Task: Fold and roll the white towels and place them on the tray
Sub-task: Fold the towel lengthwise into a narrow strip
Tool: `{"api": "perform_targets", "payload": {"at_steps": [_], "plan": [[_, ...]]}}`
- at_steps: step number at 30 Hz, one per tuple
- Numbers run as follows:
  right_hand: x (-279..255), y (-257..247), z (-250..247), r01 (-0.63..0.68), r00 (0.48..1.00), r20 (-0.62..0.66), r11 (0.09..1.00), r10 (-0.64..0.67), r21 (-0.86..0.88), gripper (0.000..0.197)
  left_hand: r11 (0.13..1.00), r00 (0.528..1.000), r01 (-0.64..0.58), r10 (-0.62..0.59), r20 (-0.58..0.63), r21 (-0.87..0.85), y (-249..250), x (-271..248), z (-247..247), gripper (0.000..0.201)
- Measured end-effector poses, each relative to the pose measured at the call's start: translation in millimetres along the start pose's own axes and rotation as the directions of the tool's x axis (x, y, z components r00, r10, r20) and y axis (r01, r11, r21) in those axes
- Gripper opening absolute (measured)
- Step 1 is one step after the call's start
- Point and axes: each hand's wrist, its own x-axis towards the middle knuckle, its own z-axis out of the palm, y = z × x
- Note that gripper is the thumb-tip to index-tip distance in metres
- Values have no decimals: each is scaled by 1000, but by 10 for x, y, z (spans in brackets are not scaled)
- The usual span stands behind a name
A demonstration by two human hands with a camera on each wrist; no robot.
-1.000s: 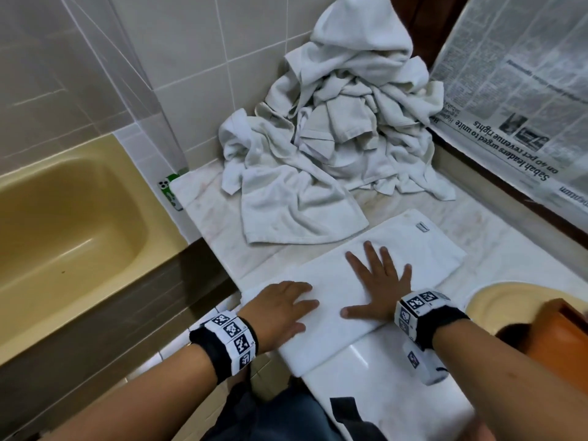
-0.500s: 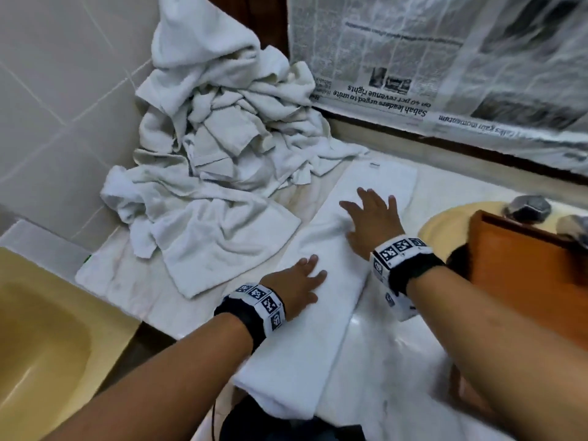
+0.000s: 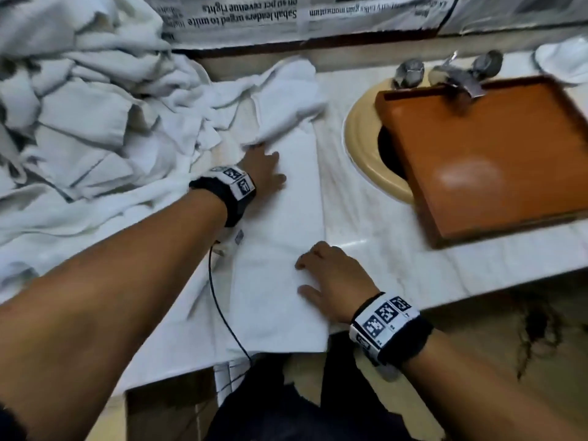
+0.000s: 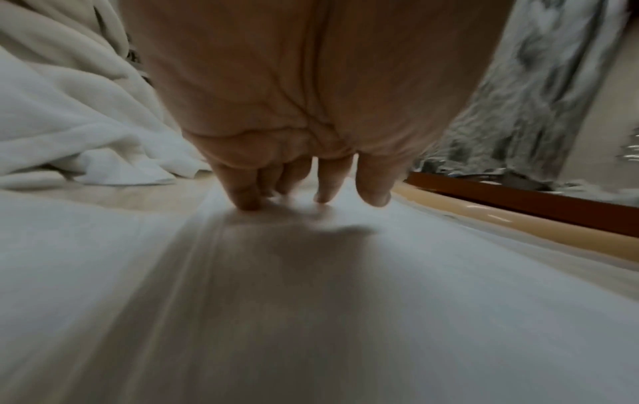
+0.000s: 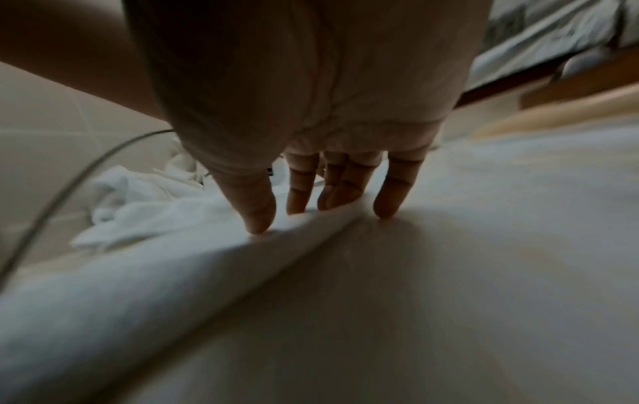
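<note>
A long folded white towel (image 3: 280,249) lies lengthwise on the marble counter, its far end bunched up (image 3: 286,90). My left hand (image 3: 265,168) presses flat on the towel's far half; the left wrist view shows the straight fingers (image 4: 321,191) touching the cloth. My right hand (image 3: 321,278) rests on the towel's near right edge, fingers (image 5: 301,199) straight along the fold. The orange tray (image 3: 493,154) lies tilted over the sink at the right, with nothing on it. A heap of loose white towels (image 3: 79,106) fills the left.
The tray covers a beige sink (image 3: 359,154) with a metal faucet (image 3: 455,74) behind it. Newspaper (image 3: 286,17) covers the back wall. A thin black cable (image 3: 222,313) hangs over the counter's front edge. Something white (image 3: 566,58) sits far right.
The view has swung right toward the sink and tray. My left hand slid to the towel's far half, and my right hand drew back to its near right edge.
</note>
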Motion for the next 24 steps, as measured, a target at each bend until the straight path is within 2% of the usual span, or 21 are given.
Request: {"api": "perform_targets", "payload": {"at_steps": [3,5,6,7,8,10,12,14,16,19,22,24], "plan": [[-53,1,48,-81,994,-81,997,79,-22,51,979,977,-158,137,-162,-127,88,-767,297,68],[-30,4,23,-97,991,-100,995,93,-35,55,937,923,-313,263,-281,-151,195,-1392,536,63],[-17,-13,4,-101,991,-96,994,96,-43,58,922,907,-359,307,-288,-147,214,-1626,689,63],[-2,-20,-22,-110,991,-85,993,106,-49,63,916,911,-372,329,-250,-150,241,-1807,834,67],[-2,-49,-40,-120,991,-63,992,116,-51,72,927,931,-350,327,-163,-136,245,-1943,981,76],[-51,-102,-23,-122,992,34,990,125,-75,99,953,954,-299,299,-16,-53,264,-2110,1256,103],[-204,-130,108,-84,977,181,986,110,-147,127,966,966,-259,259,-7,29,313,-2191,1473,123],[-432,-116,348,-29,961,258,966,97,-256,142,972,972,-225,230,-59,71,400,-2240,1600,121],[-628,-91,542,-29,982,163,934,92,-357,131,971,966,-222,231,-114,91,490,-2304,1644,100],[-871,-52,540,-7,1000,18,951,14,-310,92,978,966,-208,211,-148,30,593,-2487,1625,72],[-1083,-60,356,30,1000,14,971,-28,-236,55,990,983,-111,98,-155,-83,590,-2655,1556,40],[-1220,-88,181,7,1000,-7,975,-9,-221,30,969,985,-44,2,-172,-242,576,-2756,1437,24]]}}
